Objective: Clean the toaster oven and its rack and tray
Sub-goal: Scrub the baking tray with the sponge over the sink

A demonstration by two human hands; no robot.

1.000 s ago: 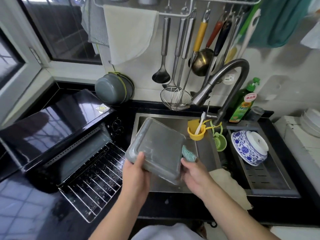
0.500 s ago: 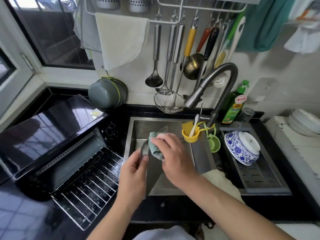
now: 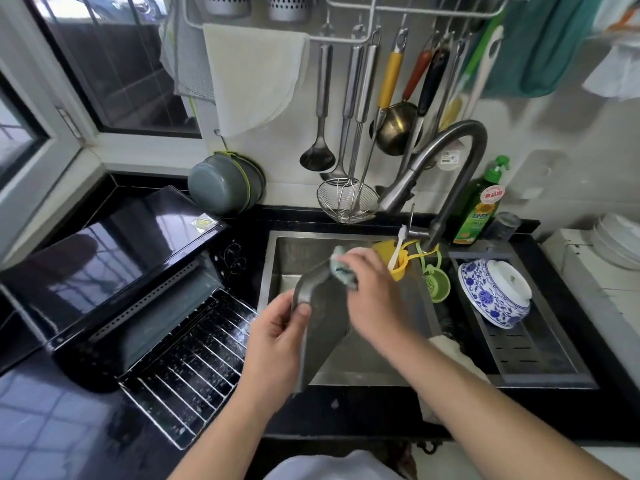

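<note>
Over the steel sink (image 3: pixel 277 268) I hold the grey oven tray (image 3: pixel 322 327) nearly on edge. My left hand (image 3: pixel 277 337) grips its near left rim, thumb on the inner face. My right hand (image 3: pixel 374 292) presses a teal scrub cloth (image 3: pixel 341 268) against the tray's far top corner. The black toaster oven (image 3: pixel 104 261) stands on the counter to the left with its door down. Its wire rack (image 3: pixel 194 365) rests on the open door, speckled with droplets.
A curved faucet (image 3: pixel 450 174) arches over the sink's back right. A yellow cup (image 3: pixel 398 261) and a green strainer (image 3: pixel 436 282) hang by it. A blue-and-white bowl (image 3: pixel 491 296) sits in the drain tray at right. Utensils hang on the wall above.
The tray has turned from flat, underside up, to nearly on edge. My right hand moved from the tray's near right side up to its far top corner with the cloth.
</note>
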